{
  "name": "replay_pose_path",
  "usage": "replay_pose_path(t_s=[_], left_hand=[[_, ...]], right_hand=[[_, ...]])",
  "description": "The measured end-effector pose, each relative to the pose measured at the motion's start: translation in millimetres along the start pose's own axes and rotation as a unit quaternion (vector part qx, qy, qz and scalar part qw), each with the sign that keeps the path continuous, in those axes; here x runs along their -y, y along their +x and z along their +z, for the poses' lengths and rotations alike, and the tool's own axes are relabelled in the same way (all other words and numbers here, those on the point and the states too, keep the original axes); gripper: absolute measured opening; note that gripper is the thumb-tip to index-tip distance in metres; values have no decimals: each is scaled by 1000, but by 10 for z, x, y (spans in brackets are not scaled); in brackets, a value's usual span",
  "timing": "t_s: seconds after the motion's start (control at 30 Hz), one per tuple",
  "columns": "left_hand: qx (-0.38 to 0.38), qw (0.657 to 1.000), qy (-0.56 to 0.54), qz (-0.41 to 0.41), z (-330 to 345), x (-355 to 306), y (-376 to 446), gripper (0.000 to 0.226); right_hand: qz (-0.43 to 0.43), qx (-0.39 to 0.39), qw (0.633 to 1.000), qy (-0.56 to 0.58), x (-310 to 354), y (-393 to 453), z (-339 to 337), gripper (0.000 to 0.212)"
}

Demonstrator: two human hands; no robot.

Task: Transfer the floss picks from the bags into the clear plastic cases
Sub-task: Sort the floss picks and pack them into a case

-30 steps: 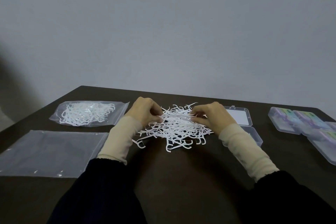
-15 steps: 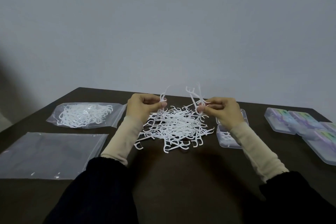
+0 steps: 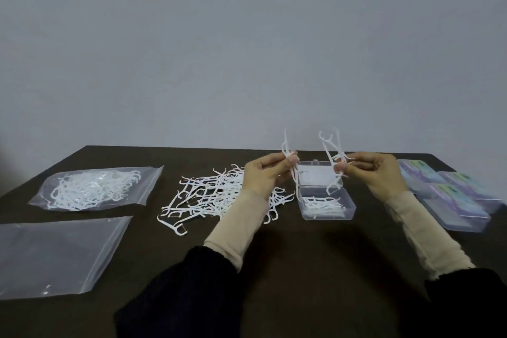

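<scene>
The left hand [image 3: 264,173] is raised above the tabletop [image 3: 301,269], its fingers [image 3: 290,158] pinching a few white picks [image 3: 288,151] that stand roughly upright; how many it holds is hard to tell, as the thin stems overlap. The right hand [image 3: 375,170] is at the same height, its fingers pinching a second bunch [image 3: 333,151], whose lower ends hang down toward the open case [image 3: 327,204]. Both bunches are just above that case, not in it.

The case sits between the two forearms, its lid [image 3: 315,175] tipped back and partly hidden behind the held picks. Some picks already lie in its base, blurred through the clear wall.

Left of the case, a loose pile [image 3: 208,195] of picks is spread on the tabletop; its right part is hidden by the left hand and sleeve [image 3: 238,225]. Farther left lies a bag [image 3: 93,189] with picks in it, and nearer the camera a flat bag [image 3: 55,255], cut off by the left edge, which looks empty.

At the right, well apart from the open case, several closed cases [image 3: 452,200] lie together; their pastel contents are too blurred to make out, and the outermost is cut by the frame edge. Dark outer sleeves fill the bottom of the view.
</scene>
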State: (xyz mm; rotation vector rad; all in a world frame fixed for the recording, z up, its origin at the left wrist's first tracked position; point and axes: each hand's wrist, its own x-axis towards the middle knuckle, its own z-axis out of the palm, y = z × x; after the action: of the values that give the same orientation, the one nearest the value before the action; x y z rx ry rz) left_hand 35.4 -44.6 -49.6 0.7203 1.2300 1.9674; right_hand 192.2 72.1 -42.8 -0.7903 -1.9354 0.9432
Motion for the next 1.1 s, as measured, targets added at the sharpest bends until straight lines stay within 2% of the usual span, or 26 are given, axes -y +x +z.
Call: replay_pose_path(t_s=[0.17, 0.33, 0.43, 0.57, 0.7, 0.8, 0.9, 1.03, 1.1], left_hand=[[9, 1000, 14, -2, 359, 182, 85, 19], [12, 988, 148, 36, 504, 335, 156, 16], [35, 964, 254, 77, 494, 417, 132, 17], [77, 913, 378, 133, 412, 419, 160, 20], [143, 847, 492, 139, 323, 386, 180, 16], [163, 805, 554, 135, 295, 365, 188, 20], [170, 795, 569, 120, 298, 344, 197, 29], [167, 804, 560, 112, 309, 335, 197, 50], [162, 791, 577, 124, 316, 319, 192, 53]], right_hand=[[21, -41, 999, 18, -159, 53, -180, 30], [37, -62, 997, 36, -271, 84, -248, 31], [40, -54, 997, 34, -300, 95, -236, 31], [42, -55, 997, 31, -323, 106, -234, 32], [42, -61, 997, 28, -322, 107, -230, 31], [45, -60, 997, 33, -320, 108, -219, 27], [41, -61, 996, 42, -305, 100, -215, 25], [41, -68, 996, 32, -302, 102, -211, 29], [42, -65, 996, 35, -297, 102, -202, 29]])
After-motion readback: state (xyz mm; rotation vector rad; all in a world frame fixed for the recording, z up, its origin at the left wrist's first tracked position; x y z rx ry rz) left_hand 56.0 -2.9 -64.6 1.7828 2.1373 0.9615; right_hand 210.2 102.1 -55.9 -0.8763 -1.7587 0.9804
